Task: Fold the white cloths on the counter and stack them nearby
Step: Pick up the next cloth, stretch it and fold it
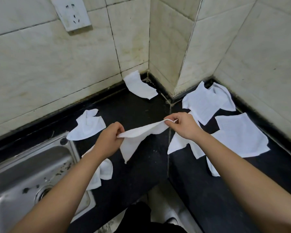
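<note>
My left hand point(110, 140) and my right hand point(183, 126) each pinch a corner of one white cloth point(138, 140), stretched between them above the black counter point(134, 111); its lower part hangs down to a point. Several other white cloths lie loose on the counter: a crumpled one point(86, 126) left of my hands, one point(139, 86) against the back wall, a crumpled one point(105, 170) under my left forearm, overlapping ones point(207, 101) in the right corner, a flat one point(240, 135) at the right, and one point(178, 143) below my right wrist.
A steel sink point(29, 180) is set into the counter at the lower left. Tiled walls close the back and right, with a projecting tiled corner point(171, 64) in the middle. A wall socket point(71, 12) sits high on the left. The counter's front edge wraps around me.
</note>
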### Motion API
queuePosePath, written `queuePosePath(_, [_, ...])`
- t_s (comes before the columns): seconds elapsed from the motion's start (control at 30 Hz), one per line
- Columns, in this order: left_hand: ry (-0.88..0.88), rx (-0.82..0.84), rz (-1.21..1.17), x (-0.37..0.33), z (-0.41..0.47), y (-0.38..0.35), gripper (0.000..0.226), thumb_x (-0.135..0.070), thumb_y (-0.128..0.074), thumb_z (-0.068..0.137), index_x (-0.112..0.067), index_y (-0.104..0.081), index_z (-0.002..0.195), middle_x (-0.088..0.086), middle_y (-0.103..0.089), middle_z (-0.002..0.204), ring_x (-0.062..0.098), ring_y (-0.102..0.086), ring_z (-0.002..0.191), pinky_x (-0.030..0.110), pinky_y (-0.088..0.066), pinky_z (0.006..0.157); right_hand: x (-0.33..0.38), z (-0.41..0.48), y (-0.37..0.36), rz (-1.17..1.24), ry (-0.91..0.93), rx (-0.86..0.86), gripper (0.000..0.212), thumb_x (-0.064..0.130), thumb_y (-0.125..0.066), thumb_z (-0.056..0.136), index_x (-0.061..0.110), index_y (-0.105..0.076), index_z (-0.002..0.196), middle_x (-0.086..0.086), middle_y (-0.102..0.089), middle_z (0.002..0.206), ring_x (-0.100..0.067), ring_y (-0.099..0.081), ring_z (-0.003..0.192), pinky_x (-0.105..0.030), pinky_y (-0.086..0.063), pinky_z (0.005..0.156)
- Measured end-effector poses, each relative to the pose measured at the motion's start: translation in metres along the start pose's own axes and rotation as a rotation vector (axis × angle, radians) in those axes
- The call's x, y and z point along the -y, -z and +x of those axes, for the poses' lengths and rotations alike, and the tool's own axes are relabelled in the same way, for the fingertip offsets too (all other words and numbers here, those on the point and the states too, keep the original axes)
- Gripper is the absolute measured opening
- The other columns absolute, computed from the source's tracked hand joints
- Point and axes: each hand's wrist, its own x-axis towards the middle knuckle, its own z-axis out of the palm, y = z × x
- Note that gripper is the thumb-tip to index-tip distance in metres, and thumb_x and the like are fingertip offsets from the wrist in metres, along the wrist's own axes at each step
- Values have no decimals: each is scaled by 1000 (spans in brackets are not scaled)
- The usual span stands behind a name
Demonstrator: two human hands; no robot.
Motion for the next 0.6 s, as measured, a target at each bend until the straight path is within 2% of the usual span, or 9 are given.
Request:
queuePosePath(0.13, [-29,-120,127,1,1,11,9,-24,-71,86,-32,-70,90,-11,-58,86,11,-56,77,28,-44,63,-2,-1,6,-40,-9,-24,17,28,-64,96,25,-76,107,6,-73,103,-11,-66,91,-26,-51,83])
queuePosePath(0.2, [-28,-187,149,-2,10,15,9,-25,-71,87,-29,-75,94,-11,-59,89,10,-55,79,26,-40,64,4,3,10,-5,-18,-66,17,28,-64,96,23,-76,107,5,-75,98,-13,-68,89,-28,-53,82])
queuePosePath(0.27, [-12,-265,104,-9,22,22,16,-19,-70,88,-25,-75,101,-6,-67,94,9,-56,79,25,-41,69,13,11,13,37,-17,-155,16,27,-64,95,22,-76,105,11,-72,89,-5,-66,80,-27,-53,79])
queuePosePath(0.33, [-9,-362,17,-18,34,32,21,-14,-67,87,-23,-73,105,-8,-70,93,7,-58,76,22,-43,72,25,20,17,38,0,-261,16,26,-65,94,23,-76,105,20,-66,83,5,-58,72,-14,-45,72])
queuePosePath(0.4, [-26,-449,-49,-27,43,43,21,-12,-65,85,-26,-71,100,-18,-65,82,1,-56,70,19,-43,69,38,29,21,50,21,-344,18,25,-65,93,24,-76,107,13,-69,89,2,-57,74,-9,-42,71])
queuePosePath(0.5, [-88,-530,-70,-34,48,57,18,-14,-61,85,-27,-68,96,-18,-63,87,6,-59,76,21,-45,70,51,33,24,79,79,-431,20,24,-65,92,22,-76,109,3,-70,99,-10,-63,86,-23,-50,81])
queuePosePath(0.53, [-101,-552,-76,-33,47,59,17,-15,-61,84,-26,-67,95,-17,-64,90,8,-60,79,21,-46,71,52,32,23,80,102,-447,19,24,-65,92,21,-76,109,3,-68,100,-11,-62,87,-21,-49,81])
queuePosePath(0.6, [-111,-572,-79,-28,39,56,18,-15,-62,81,-24,-66,96,-14,-65,95,7,-60,81,13,-44,73,49,26,17,64,144,-447,18,22,-67,92,20,-76,107,5,-65,99,-5,-59,82,-8,-43,77])
